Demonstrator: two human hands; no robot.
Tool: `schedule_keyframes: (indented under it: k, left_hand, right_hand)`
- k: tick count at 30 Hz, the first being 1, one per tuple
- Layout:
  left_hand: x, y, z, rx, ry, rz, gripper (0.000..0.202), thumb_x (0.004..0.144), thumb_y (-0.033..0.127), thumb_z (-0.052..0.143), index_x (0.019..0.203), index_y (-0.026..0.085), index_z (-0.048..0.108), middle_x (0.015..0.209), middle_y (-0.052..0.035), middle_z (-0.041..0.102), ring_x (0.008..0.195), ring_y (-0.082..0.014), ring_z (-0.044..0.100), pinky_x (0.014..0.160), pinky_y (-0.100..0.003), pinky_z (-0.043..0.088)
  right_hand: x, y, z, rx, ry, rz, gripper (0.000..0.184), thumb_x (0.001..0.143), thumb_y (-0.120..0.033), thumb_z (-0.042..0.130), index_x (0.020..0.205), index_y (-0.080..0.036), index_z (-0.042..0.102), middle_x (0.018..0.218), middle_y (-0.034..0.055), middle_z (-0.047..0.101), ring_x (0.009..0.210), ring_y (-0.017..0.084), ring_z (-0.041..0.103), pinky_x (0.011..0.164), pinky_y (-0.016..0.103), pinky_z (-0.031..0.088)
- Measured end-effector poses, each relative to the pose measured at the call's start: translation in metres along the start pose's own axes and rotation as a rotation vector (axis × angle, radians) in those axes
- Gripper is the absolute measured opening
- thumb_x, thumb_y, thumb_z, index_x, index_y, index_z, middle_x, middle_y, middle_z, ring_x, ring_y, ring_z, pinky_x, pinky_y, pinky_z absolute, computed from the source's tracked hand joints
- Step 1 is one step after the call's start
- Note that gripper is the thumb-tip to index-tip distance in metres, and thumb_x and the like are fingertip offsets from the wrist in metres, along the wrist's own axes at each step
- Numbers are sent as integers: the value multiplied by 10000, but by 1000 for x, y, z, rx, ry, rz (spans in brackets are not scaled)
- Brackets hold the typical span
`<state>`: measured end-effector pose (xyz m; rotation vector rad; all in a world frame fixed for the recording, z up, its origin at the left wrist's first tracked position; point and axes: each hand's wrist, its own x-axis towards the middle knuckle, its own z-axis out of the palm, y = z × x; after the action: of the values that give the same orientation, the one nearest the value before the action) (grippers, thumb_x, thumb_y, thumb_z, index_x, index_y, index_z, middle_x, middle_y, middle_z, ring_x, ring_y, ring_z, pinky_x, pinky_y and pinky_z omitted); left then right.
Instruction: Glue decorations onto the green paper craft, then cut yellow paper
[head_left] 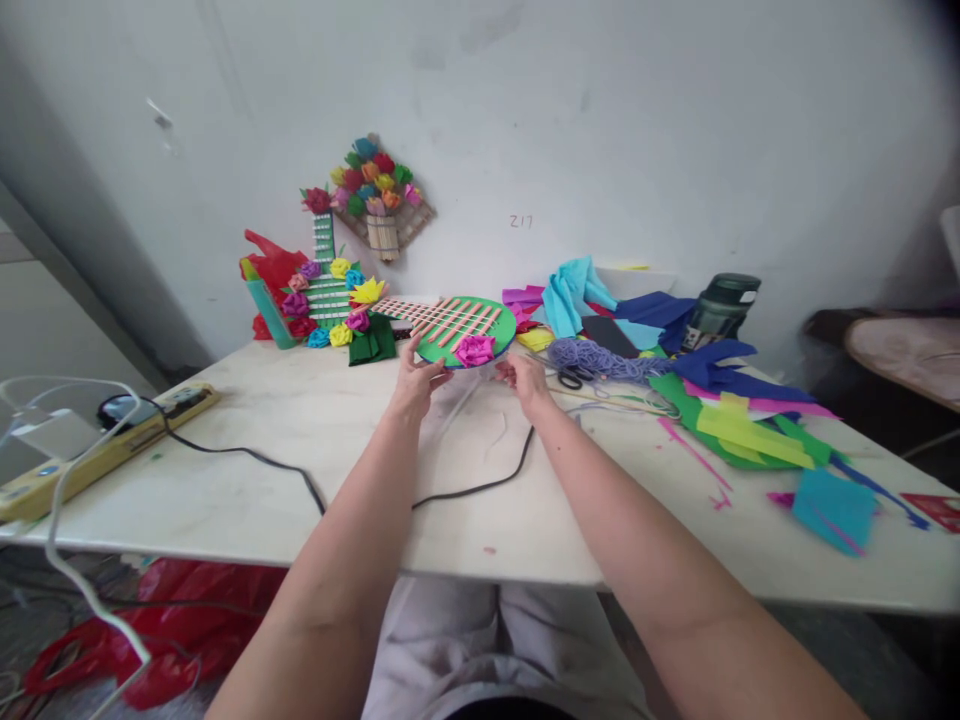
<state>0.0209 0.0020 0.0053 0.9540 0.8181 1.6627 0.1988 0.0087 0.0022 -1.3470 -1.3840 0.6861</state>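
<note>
A round green disc crossed by a lattice of pink strips carries a magenta paper flower at its near edge. I hold it a little above the white table. My left hand grips the disc's left rim with its fingers closed on it. On the right, my right hand pinches the near right edge, just beside the flower. Both forearms reach out from the bottom of the view.
Finished paper-flower pieces stand at the back left, another hangs on the wall. Coloured paper scraps, purple yarn, scissors and a dark flask crowd the right. A power strip and black cable lie left and centre.
</note>
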Motion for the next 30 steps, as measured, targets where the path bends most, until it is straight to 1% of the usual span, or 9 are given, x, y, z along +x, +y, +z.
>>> schedule_keyframes:
  k: [2,3,6,10,14,18,22,26,30]
  left_hand:
    - [-1,-1,0,5,-18,-5,772,584,61,661,1284,252,399,600,63,526,519,-95,571,628,-282,505]
    - [-1,-1,0,9,-27,-6,773,584,65,665,1286,251,400,589,68,518,516,-94,568,630,-284,505]
    - [-3,-1,1,28,-55,-6,790,584,78,673,1300,248,386,578,72,513,520,-95,567,633,-285,502]
    - [-3,-1,1,53,-103,2,838,581,120,697,1327,257,340,599,75,522,553,-104,580,652,-295,500]
    - [-2,-2,-1,71,-149,19,861,575,158,718,1331,270,322,587,84,516,567,-108,584,664,-304,501]
    - [-1,-3,-1,92,-163,34,868,573,172,724,1333,265,317,592,78,529,567,-112,583,646,-301,504]
    - [-1,-3,-2,103,-182,45,885,576,183,723,1347,260,295,629,60,565,566,-115,589,636,-302,507]
    - [1,-4,-3,121,-201,51,929,581,196,720,1373,261,238,684,35,609,578,-128,608,638,-308,505]
    - [2,-4,-3,123,-202,62,977,576,195,722,1390,257,185,699,24,629,586,-138,616,644,-316,504]
  right_hand:
    - [-4,-5,0,215,-32,107,326,746,-358,405,684,-130,629,607,47,641,470,119,505,452,219,379]
    - [-6,-7,-2,288,-41,146,293,725,-350,434,660,-131,617,592,47,633,450,113,490,425,215,356]
    - [-11,-15,-6,408,-49,215,211,680,-305,492,582,-140,577,517,28,589,407,94,444,372,203,291]
    - [-13,-19,-9,436,-38,264,171,648,-261,536,526,-143,558,441,-6,532,373,66,381,344,190,227]
    - [-14,-18,-9,440,-39,286,169,616,-237,567,479,-142,538,404,-17,509,361,53,341,335,187,178]
    - [-13,-16,-9,464,-44,300,162,592,-224,572,460,-149,514,393,-22,502,353,55,321,331,194,134]
    - [-12,-14,-9,505,-61,315,159,596,-228,563,470,-145,511,408,-17,509,348,52,323,329,192,114]
    - [-12,-13,-8,543,-77,330,144,608,-225,547,494,-145,513,413,-16,511,340,48,323,329,187,102]
    - [-10,-10,-7,568,-87,330,191,631,-288,574,513,-150,516,417,-20,507,337,48,322,327,189,97]
